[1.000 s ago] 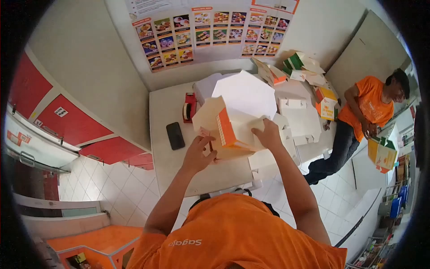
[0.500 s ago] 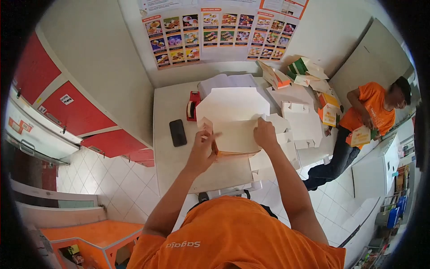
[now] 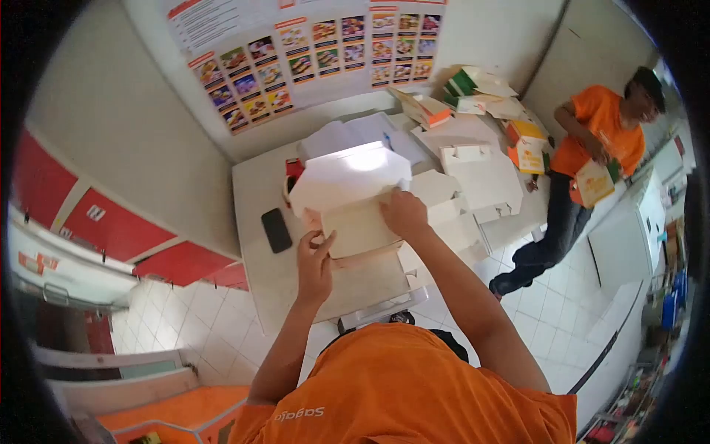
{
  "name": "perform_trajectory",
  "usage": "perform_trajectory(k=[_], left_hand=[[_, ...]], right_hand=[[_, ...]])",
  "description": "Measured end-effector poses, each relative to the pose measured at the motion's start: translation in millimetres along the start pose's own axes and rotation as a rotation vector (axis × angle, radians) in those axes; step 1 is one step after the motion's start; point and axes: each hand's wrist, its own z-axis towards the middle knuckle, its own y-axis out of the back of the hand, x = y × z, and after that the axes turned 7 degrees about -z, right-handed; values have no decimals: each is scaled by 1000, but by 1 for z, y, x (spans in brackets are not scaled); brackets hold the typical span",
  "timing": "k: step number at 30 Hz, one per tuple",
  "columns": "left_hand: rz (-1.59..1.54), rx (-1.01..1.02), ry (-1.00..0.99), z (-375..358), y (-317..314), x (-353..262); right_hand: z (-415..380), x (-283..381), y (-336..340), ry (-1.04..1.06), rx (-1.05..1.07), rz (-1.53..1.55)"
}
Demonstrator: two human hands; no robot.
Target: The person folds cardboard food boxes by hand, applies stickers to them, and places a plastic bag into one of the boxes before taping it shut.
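White table (image 3: 259, 274) below menu posters (image 3: 310, 59), left hand (image 3: 314, 263) and right hand (image 3: 403, 211) gripping carton (image 3: 355, 200)

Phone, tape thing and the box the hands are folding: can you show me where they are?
phone (image 3: 276, 230), head view, middle of its dark screen.
tape dispenser (image 3: 293, 169), head view, on its red body behind the box flap.
box (image 3: 347, 181), head view, on its raised white lid panel.
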Motion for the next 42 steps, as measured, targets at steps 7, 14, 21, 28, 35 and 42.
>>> perform_trajectory(k=[7,14,21,28,35,42], left_hand=[[35,-234,-113,-26,0,-27],[-126,-68,-127,-19,-45,-90],[-183,318,-224,11,-136,-104],[-754,485,277,61,-220,-122],[-1113,117,533,107,-189,-183],[-1304,462,585,90,-171,-208]], right_hand=[[-34,-174,-32,-271,-582,-58],[-51,-273,-76,-315,-232,361],[-43,-267,-58,-230,-164,154],[-60,-198,35,-132,-324,346],[-154,-155,132,594,-445,470],[-182,-158,90,515,-592,506]])
